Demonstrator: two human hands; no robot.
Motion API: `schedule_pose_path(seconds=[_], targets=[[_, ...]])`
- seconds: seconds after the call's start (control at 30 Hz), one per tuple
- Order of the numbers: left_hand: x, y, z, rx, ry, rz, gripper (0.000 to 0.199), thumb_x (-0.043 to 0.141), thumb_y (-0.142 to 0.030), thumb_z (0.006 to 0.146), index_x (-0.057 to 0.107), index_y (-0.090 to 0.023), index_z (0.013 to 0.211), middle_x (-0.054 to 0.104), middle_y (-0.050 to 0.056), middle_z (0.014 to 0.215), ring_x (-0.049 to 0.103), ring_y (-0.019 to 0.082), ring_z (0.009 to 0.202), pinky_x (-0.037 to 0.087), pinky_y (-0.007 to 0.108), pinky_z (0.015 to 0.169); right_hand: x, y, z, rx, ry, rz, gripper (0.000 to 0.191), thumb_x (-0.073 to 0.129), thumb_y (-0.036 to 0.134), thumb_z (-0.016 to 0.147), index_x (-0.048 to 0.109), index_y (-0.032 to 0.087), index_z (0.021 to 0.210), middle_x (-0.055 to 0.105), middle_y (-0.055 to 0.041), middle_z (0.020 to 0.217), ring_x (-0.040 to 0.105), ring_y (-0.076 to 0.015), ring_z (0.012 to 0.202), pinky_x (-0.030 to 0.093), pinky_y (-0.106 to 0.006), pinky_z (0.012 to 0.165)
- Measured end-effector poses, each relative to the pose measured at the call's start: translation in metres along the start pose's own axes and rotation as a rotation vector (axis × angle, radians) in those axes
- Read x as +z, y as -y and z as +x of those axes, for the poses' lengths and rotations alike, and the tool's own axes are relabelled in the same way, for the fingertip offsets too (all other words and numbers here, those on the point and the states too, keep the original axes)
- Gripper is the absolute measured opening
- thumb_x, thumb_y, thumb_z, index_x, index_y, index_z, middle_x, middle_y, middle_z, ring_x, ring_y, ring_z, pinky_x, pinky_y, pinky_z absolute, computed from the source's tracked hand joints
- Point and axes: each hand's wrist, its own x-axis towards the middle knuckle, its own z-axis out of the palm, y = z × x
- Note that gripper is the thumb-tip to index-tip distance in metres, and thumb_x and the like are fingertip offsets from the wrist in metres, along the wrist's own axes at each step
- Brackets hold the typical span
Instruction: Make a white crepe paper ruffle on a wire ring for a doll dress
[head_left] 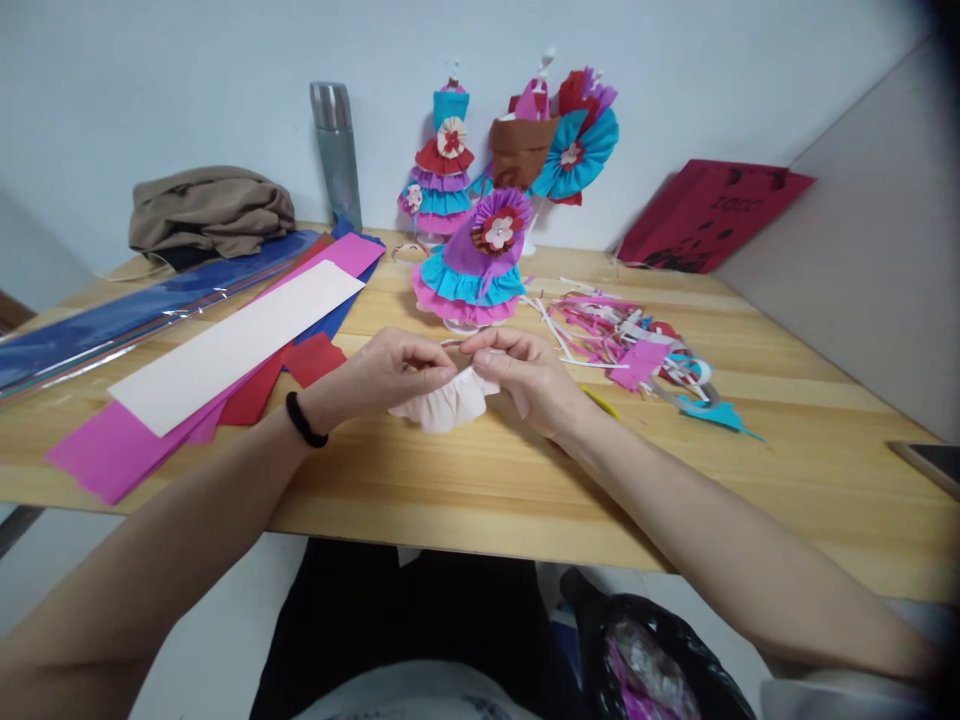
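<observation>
A pale pink gathered paper strip [442,403] hangs between my two hands, above the wooden table near its front edge. My left hand [390,372] pinches its upper edge at the left, thumb against fingers. At the right end, my right hand [529,378] holds the strip between thumb and fingers, with a small flap hanging below the palm. Just beyond my hands stands a small paper dress [480,265] in purple, blue and pink, with a flower on it. Two more decorated figures, a ruffled dress [444,185] and one with a brown piece [521,150], stand behind it.
Long paper strips [240,345] lie at the left, beside a folded brown cloth [210,210] and a bottle [337,155]. Paper scraps [637,350] and a partly hidden yellow object [600,401] are at the right. A red bag [712,215] leans at the back. Below is a black-lined bin [660,650].
</observation>
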Motion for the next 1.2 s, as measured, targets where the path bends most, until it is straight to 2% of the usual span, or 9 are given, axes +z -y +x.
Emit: schedule_pose_path(seconds=[0.1, 0.3, 0.53, 0.7, 0.83, 1.07, 1.2], targets=[[-0.003, -0.002, -0.001, -0.022, 0.007, -0.036, 0.035, 0.052, -0.04, 0.087, 0.066, -0.012, 0.071, 0.058, 0.001, 0.059, 0.05, 0.008, 0.051, 0.036, 0.019, 0.045, 0.001, 0.002, -0.001, 0.032, 0.026, 0.041, 0.022, 0.077, 0.032, 0.062, 0.07, 0.018, 0.079, 0.067, -0.0007, 0.068, 0.058, -0.0129, 0.061, 0.044, -0.028, 0.061], [-0.01, -0.003, 0.0, 0.047, -0.082, 0.055, 0.029, 0.054, -0.033, 0.085, 0.063, -0.012, 0.066, 0.056, 0.0, 0.059, 0.049, 0.009, 0.056, 0.036, 0.019, 0.049, -0.002, 0.004, -0.002, 0.033, 0.104, 0.017, 0.027, 0.079, 0.025, 0.061, 0.072, 0.019, 0.086, 0.072, -0.0021, 0.076, 0.065, -0.0145, 0.067, 0.051, -0.03, 0.067], [-0.016, 0.0, 0.001, 0.037, -0.034, 0.066, 0.03, 0.051, -0.035, 0.086, 0.064, -0.012, 0.071, 0.061, 0.002, 0.066, 0.053, 0.01, 0.06, 0.04, 0.019, 0.054, -0.004, 0.006, -0.003, 0.006, 0.138, -0.04, 0.028, 0.077, 0.026, 0.065, 0.069, 0.018, 0.091, 0.073, -0.0044, 0.082, 0.069, -0.0174, 0.068, 0.055, -0.034, 0.07], [-0.016, 0.002, 0.0, -0.044, 0.038, -0.079, 0.039, 0.048, -0.044, 0.087, 0.061, -0.012, 0.07, 0.057, 0.001, 0.062, 0.049, 0.009, 0.054, 0.036, 0.02, 0.048, -0.003, 0.007, -0.003, -0.016, 0.136, -0.09, 0.03, 0.076, 0.024, 0.064, 0.067, 0.017, 0.092, 0.073, -0.0021, 0.076, 0.069, -0.0165, 0.063, 0.054, -0.032, 0.067], [-0.015, 0.004, -0.002, -0.053, 0.108, -0.164, 0.042, 0.045, -0.044, 0.09, 0.063, -0.012, 0.071, 0.06, 0.002, 0.064, 0.053, 0.01, 0.056, 0.041, 0.021, 0.052, -0.003, 0.005, -0.002, -0.03, 0.13, -0.119, 0.029, 0.075, 0.023, 0.064, 0.067, 0.017, 0.091, 0.073, 0.0, 0.072, 0.067, -0.014, 0.059, 0.053, -0.028, 0.063], [-0.018, 0.001, -0.003, -0.104, 0.114, -0.205, 0.034, 0.057, -0.041, 0.085, 0.063, -0.012, 0.069, 0.057, 0.0, 0.058, 0.046, 0.007, 0.048, 0.032, 0.018, 0.043, -0.005, 0.003, -0.001, -0.026, 0.171, -0.111, 0.027, 0.075, 0.024, 0.065, 0.067, 0.017, 0.09, 0.073, -0.0001, 0.074, 0.065, -0.0128, 0.057, 0.053, -0.028, 0.059], [-0.018, -0.002, -0.001, -0.077, 0.085, -0.141, 0.032, 0.057, -0.038, 0.084, 0.061, -0.012, 0.064, 0.056, 0.0, 0.059, 0.047, 0.008, 0.051, 0.035, 0.018, 0.046, -0.004, 0.004, -0.002, -0.025, 0.153, -0.12, 0.031, 0.076, 0.028, 0.066, 0.065, 0.017, 0.093, 0.072, -0.0011, 0.074, 0.065, -0.0145, 0.058, 0.052, -0.029, 0.056]])
